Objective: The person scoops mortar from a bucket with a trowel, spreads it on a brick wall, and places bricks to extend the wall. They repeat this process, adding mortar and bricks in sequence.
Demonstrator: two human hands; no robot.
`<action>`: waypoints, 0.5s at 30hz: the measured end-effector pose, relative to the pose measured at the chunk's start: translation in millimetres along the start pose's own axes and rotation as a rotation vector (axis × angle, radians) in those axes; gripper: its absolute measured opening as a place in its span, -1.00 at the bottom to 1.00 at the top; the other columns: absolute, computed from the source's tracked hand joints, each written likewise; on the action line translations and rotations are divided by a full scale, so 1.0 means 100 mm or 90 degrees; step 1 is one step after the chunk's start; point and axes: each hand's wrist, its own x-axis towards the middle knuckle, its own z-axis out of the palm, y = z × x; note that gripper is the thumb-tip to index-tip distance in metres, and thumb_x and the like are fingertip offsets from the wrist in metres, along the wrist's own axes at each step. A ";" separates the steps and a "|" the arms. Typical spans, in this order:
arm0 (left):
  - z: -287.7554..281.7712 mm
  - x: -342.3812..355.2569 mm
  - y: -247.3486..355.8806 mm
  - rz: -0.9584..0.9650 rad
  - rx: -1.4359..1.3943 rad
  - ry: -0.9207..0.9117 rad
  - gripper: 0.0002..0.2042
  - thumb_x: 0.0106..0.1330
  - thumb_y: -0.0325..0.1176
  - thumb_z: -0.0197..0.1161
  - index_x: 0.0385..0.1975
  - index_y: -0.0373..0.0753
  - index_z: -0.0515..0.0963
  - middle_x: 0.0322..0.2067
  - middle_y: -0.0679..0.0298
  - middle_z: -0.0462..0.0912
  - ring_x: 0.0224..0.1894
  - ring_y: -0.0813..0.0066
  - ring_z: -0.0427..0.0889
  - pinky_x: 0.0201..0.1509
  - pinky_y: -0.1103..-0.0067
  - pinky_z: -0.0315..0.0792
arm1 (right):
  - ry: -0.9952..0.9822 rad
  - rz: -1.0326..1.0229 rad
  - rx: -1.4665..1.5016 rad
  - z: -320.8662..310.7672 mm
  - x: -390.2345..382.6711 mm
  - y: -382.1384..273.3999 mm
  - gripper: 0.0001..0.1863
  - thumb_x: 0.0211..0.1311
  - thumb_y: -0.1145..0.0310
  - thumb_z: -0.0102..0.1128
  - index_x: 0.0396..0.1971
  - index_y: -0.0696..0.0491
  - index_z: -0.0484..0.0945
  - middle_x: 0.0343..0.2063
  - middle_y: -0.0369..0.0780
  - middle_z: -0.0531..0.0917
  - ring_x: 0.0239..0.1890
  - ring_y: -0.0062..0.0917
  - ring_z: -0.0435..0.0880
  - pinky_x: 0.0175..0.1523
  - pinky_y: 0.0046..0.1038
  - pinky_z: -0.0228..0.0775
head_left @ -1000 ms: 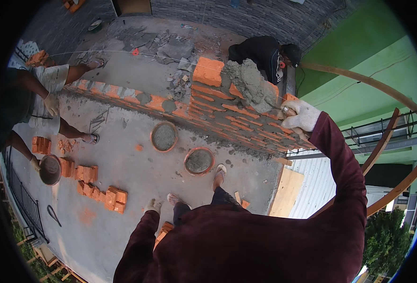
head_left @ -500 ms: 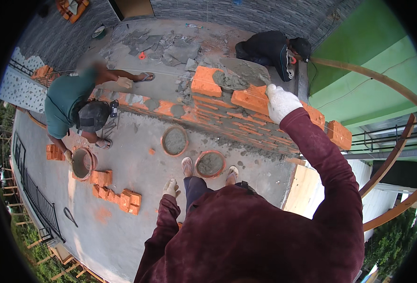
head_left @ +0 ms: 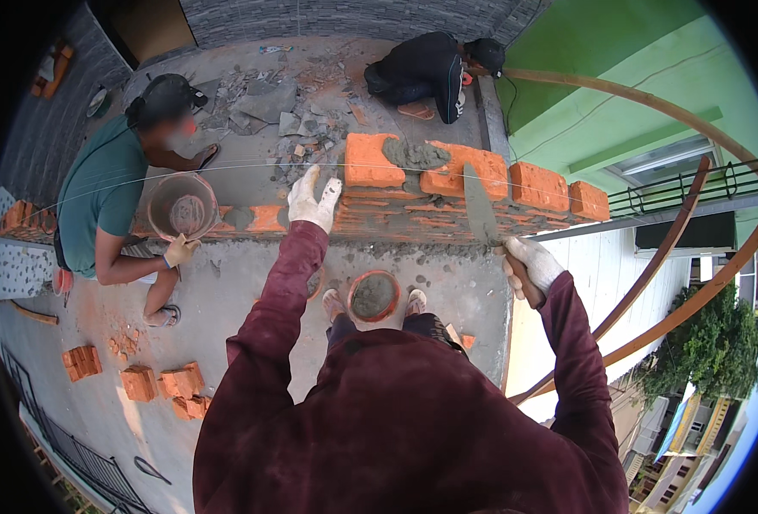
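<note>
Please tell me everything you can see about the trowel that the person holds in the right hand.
The trowel has a long, flat, grey metal blade that narrows to a point and is smeared with mortar. The gloved right hand grips its handle, which the glove mostly hides. The blade points away from the person and lies over the top bricks of the brick wall, its tip near a grey heap of mortar. Whether it touches the bricks cannot be told.

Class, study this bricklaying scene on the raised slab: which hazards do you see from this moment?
1. The steel trowel in the gloved right hand works at the orange brick wall along the slab's edge; mortar or a brick might drop outside.
2. The round mortar bucket sits between the feet, a likely trip.
</note>
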 end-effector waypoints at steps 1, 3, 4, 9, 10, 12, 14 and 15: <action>0.04 0.08 0.14 0.003 -0.001 -0.005 -0.28 0.28 0.07 0.41 0.36 -0.19 0.42 0.29 0.02 0.44 0.34 -0.01 0.34 0.44 0.24 0.27 | 0.000 -0.007 0.011 0.10 0.16 -0.03 -0.63 0.59 0.07 -0.07 -0.07 0.10 0.48 -0.56 -0.34 0.45 -0.70 -0.65 0.37 -0.70 -0.56 0.22; 0.15 0.15 0.34 0.033 0.014 -0.021 -0.32 0.30 -0.01 0.41 0.35 -0.21 0.42 0.29 0.02 0.45 0.35 0.01 0.35 0.44 0.25 0.27 | -0.043 -0.008 0.031 0.25 0.39 -0.14 -0.59 0.61 0.01 -0.11 -0.12 0.09 0.48 -0.59 -0.35 0.47 -0.72 -0.65 0.40 -0.72 -0.55 0.30; 0.16 0.20 0.37 0.046 0.026 -0.023 -0.34 0.32 -0.05 0.41 0.35 -0.22 0.42 0.29 0.02 0.45 0.35 0.01 0.36 0.44 0.26 0.27 | -0.062 -0.010 0.048 0.36 0.48 -0.22 -0.56 0.63 0.00 -0.15 -0.13 0.10 0.48 -0.60 -0.35 0.48 -0.76 -0.66 0.40 -0.75 -0.56 0.38; 0.25 0.28 0.24 0.100 0.026 -0.041 -0.34 0.27 -0.04 0.46 0.32 -0.22 0.47 0.29 0.02 0.45 0.35 0.01 0.35 0.44 0.24 0.26 | -0.056 0.010 -0.108 0.77 0.65 -0.49 -0.58 0.58 -0.01 -0.10 -0.19 0.07 0.50 -0.58 -0.32 0.48 -0.69 -0.61 0.44 -0.65 -0.46 0.43; 0.26 0.28 0.20 0.104 0.022 -0.045 -0.33 0.28 -0.02 0.44 0.32 -0.23 0.46 0.31 0.02 0.43 0.35 0.01 0.33 0.45 0.23 0.25 | -0.048 0.005 -0.153 0.82 0.66 -0.49 -0.58 0.56 -0.01 -0.08 -0.21 0.06 0.51 -0.56 -0.31 0.48 -0.65 -0.57 0.46 -0.60 -0.42 0.44; 0.26 0.31 0.24 0.105 0.007 -0.060 -0.33 0.29 -0.01 0.43 0.33 -0.22 0.46 0.32 0.02 0.41 0.36 0.00 0.31 0.45 0.22 0.25 | 0.012 -0.043 -0.296 0.82 0.68 -0.47 -0.56 0.53 0.01 -0.06 -0.08 0.12 0.54 -0.54 -0.26 0.51 -0.62 -0.52 0.52 -0.55 -0.36 0.48; 0.23 0.28 0.29 0.084 -0.005 -0.084 -0.33 0.28 -0.01 0.43 0.33 -0.22 0.46 0.32 0.02 0.40 0.37 0.00 0.30 0.45 0.21 0.25 | 0.061 -0.115 -0.515 0.68 0.83 -0.31 -0.54 0.52 0.03 -0.04 0.02 0.15 0.54 -0.52 -0.24 0.53 -0.61 -0.52 0.55 -0.55 -0.36 0.47; 0.21 0.29 0.28 0.077 -0.004 -0.082 -0.33 0.29 -0.01 0.43 0.33 -0.22 0.46 0.32 0.02 0.40 0.37 0.00 0.30 0.45 0.22 0.25 | 0.062 -0.071 -0.478 0.72 0.72 -0.41 -0.53 0.52 0.04 -0.04 0.06 0.15 0.53 -0.52 -0.24 0.53 -0.61 -0.53 0.55 -0.55 -0.36 0.47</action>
